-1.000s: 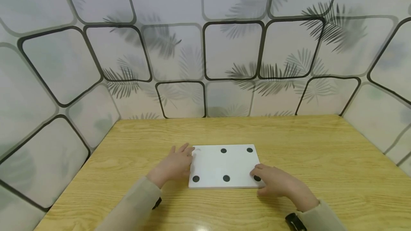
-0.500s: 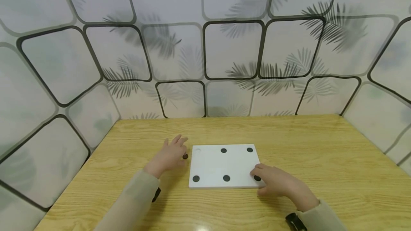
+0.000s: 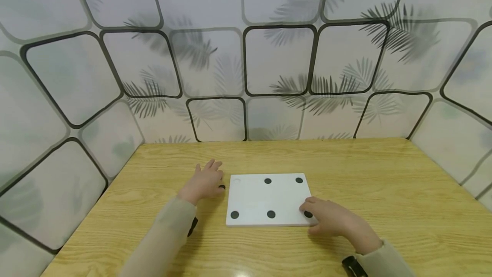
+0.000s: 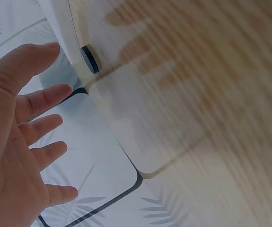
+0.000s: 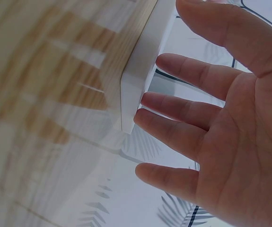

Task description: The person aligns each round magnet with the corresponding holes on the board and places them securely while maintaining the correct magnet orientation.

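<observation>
A white rectangular board (image 3: pixel 261 198) lies on the table, bearing several black round spots (image 3: pixel 270 214) and a faint bare ring (image 3: pixel 237 180) at its far left corner. Just left of the board, a small black disc (image 4: pixel 89 59) lies flat on the wood. My left hand (image 3: pixel 205 183) hovers over that disc with spread fingers, holding nothing; in the left wrist view its thumb and forefinger are apart from the disc. My right hand (image 3: pixel 332 219) rests at the board's near right corner, straight fingertips (image 5: pixel 147 99) touching its top and partly covering the spot there.
The yellow wood-grain table (image 3: pixel 369 174) extends around the board. Pale patterned panels (image 3: pixel 280 63) with dark outlines and leaf prints rise behind it and along both sides. A black band piece (image 3: pixel 352 266) shows at the right wrist.
My left hand has moved left from the board's far left corner, bringing the black disc onto the table and then letting it go. The board and my right hand have stayed put.
</observation>
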Motion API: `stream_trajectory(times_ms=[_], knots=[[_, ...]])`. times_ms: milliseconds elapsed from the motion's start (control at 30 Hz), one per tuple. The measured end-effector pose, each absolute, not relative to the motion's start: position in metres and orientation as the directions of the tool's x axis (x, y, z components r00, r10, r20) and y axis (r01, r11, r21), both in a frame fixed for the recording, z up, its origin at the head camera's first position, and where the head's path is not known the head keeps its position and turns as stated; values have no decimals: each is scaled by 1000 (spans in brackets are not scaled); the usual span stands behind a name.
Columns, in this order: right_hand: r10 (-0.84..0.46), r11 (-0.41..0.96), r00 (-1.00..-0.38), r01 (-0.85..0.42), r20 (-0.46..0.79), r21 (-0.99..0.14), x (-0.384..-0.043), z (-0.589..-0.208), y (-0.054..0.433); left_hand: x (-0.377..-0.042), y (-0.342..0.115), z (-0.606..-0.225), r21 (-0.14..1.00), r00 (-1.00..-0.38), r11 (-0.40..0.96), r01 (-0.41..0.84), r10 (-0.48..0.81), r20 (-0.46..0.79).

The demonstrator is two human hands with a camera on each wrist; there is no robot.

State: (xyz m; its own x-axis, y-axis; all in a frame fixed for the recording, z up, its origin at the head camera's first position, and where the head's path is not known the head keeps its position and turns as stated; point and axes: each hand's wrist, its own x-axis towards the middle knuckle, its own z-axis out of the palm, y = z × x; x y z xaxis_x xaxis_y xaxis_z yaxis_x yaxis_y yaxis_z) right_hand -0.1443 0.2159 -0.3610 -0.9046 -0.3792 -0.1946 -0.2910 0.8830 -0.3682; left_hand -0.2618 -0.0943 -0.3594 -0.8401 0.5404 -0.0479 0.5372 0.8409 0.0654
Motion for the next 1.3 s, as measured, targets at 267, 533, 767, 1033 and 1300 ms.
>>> stream_trajectory(times_ms=[267,533,767,1033,1300], knots=[[-406,871,-896,-319,-182,-374,-143,-362,218,-267,-93,-363,22,-852,857,515,514,-94],[-393,874,-901,-304,-182,-379,-143,-360,216,-267,-89,-366,-8,-861,867,499,495,-121],[-391,875,-902,-302,-184,-379,-143,-361,216,-267,-88,-368,14,-867,876,483,480,-134],[-414,867,-895,-331,-167,-373,-144,-362,218,-267,-87,-369,13,-863,869,494,492,-115],[-411,868,-895,-327,-172,-373,-144,-362,218,-264,-86,-365,33,-858,865,500,500,-114]])
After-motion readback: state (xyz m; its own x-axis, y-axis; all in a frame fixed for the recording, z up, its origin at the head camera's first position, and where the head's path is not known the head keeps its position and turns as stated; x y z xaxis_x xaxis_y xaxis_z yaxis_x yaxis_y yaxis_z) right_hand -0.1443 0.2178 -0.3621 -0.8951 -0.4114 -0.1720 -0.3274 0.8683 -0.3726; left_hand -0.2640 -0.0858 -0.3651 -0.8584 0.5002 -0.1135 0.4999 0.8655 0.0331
